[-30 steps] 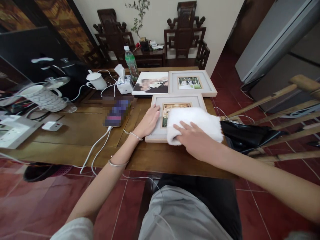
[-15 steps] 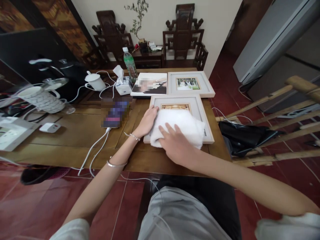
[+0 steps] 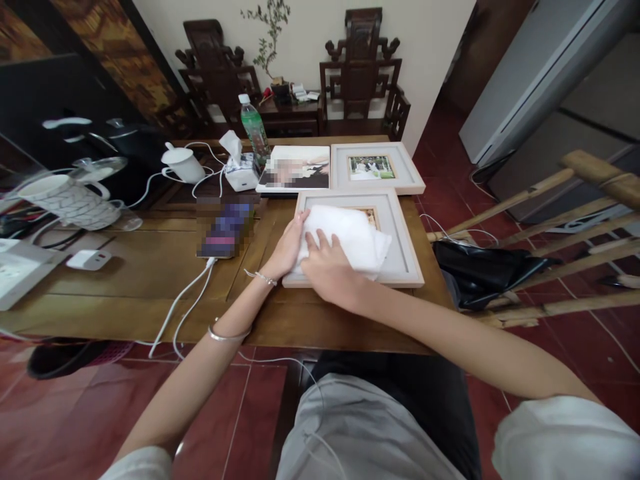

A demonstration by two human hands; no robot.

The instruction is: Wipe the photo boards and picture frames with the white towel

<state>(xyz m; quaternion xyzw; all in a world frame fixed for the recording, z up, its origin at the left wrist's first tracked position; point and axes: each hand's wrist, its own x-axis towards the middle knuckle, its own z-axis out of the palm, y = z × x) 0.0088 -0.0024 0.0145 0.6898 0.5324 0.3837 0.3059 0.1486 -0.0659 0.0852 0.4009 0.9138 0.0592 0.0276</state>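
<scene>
A white picture frame [image 3: 403, 257] lies flat at the near right of the wooden table [image 3: 150, 280]. A white fluffy cloth [image 3: 357, 237] covers most of its glass. My right hand [image 3: 327, 267] presses flat on the cloth's near left part, fingers stretched out. My left hand [image 3: 286, 250] rests on the frame's left edge, fingers lying along it and touching the cloth.
Behind lie a second white frame [image 3: 375, 167] and a photo print [image 3: 295, 170]. A phone [image 3: 223, 227] on a white cable, a tissue box [image 3: 240, 173], a green bottle [image 3: 253, 133], mugs and chargers fill the left. A black bag [image 3: 485, 270] sits on a bamboo chair at right.
My right hand has slid the cloth leftward across the frame, from its right side to its left. The left hand stayed on the frame's left edge.
</scene>
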